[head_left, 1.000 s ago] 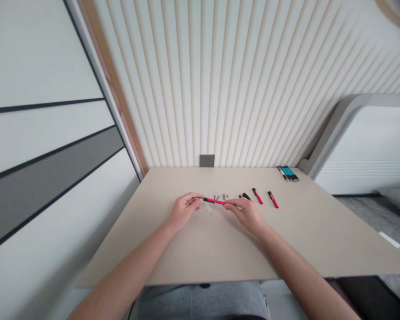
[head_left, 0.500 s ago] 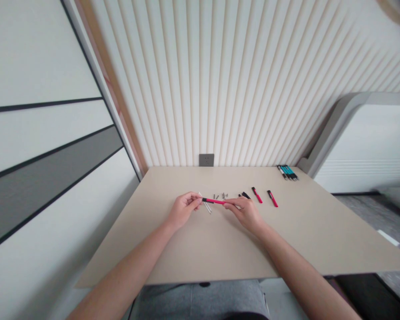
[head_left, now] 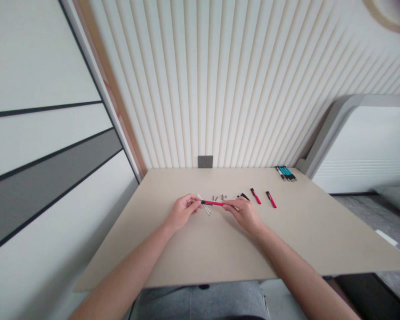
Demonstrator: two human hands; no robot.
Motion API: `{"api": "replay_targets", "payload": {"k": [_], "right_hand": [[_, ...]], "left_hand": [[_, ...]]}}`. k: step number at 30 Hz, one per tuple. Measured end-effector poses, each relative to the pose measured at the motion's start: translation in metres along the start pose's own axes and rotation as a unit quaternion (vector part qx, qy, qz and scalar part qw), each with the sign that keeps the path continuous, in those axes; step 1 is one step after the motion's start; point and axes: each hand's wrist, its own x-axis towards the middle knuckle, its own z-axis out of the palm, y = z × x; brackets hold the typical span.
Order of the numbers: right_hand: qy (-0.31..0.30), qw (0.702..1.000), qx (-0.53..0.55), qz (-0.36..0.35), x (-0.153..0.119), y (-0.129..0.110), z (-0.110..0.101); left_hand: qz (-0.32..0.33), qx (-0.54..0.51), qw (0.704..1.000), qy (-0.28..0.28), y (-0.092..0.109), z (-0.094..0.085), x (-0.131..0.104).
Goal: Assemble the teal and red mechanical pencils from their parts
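Note:
A red pen with a black clip end (head_left: 214,203) is held level above the table between both hands. My left hand (head_left: 184,210) pinches its black end, and my right hand (head_left: 242,213) grips its red end. Behind the pen lie thin white refills (head_left: 206,209), partly covered by it and by my left fingers. Small metal springs (head_left: 215,198) and little grey pieces (head_left: 223,197) rest just beyond the pen. Black pen parts (head_left: 244,196) sit behind my right hand, which partly hides them.
Two red and black pens (head_left: 255,196) (head_left: 271,199) lie right of my right hand. Several teal, white and black pens (head_left: 286,173) are lined up at the table's back right. The beige table (head_left: 213,253) meets a ribbed wall with a dark socket (head_left: 205,162).
The view has shifted very slightly. Both hands keep their hold on the pen, and nothing on the table has visibly moved.

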Motion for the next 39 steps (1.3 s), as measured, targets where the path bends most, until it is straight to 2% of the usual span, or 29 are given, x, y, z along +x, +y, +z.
{"api": "replay_targets", "payload": {"k": [5, 9, 16, 21, 26, 32, 35, 39], "right_hand": [[0.006, 1.000, 0.001, -0.001, 0.000, -0.001, -0.001], [0.010, 1.000, 0.000, -0.006, 0.000, 0.001, 0.000], [0.000, 1.000, 0.003, -0.017, 0.001, 0.005, 0.001], [0.015, 1.000, 0.005, -0.025, 0.002, 0.009, 0.004], [0.020, 0.999, -0.008, -0.042, 0.002, 0.009, 0.006], [0.007, 1.000, -0.008, -0.029, 0.002, 0.008, 0.006], [0.001, 0.999, -0.015, -0.040, 0.002, 0.008, 0.008], [-0.021, 0.999, 0.017, -0.045, 0.001, 0.004, 0.009]], "left_hand": [[-0.003, -0.011, 1.000, 0.018, 0.003, 0.000, -0.001], [-0.027, -0.006, 1.000, -0.007, 0.001, -0.001, -0.002], [0.009, 0.029, 0.999, -0.017, -0.002, -0.002, 0.000], [0.006, 0.038, 0.999, -0.002, -0.001, -0.003, -0.001], [0.003, 0.069, 0.997, -0.019, 0.000, -0.004, -0.002], [0.022, 0.074, 0.997, 0.004, 0.003, -0.002, -0.004], [0.020, 0.072, 0.997, -0.019, 0.000, -0.002, -0.005], [0.013, 0.124, 0.991, -0.049, -0.007, -0.004, -0.002]]}}
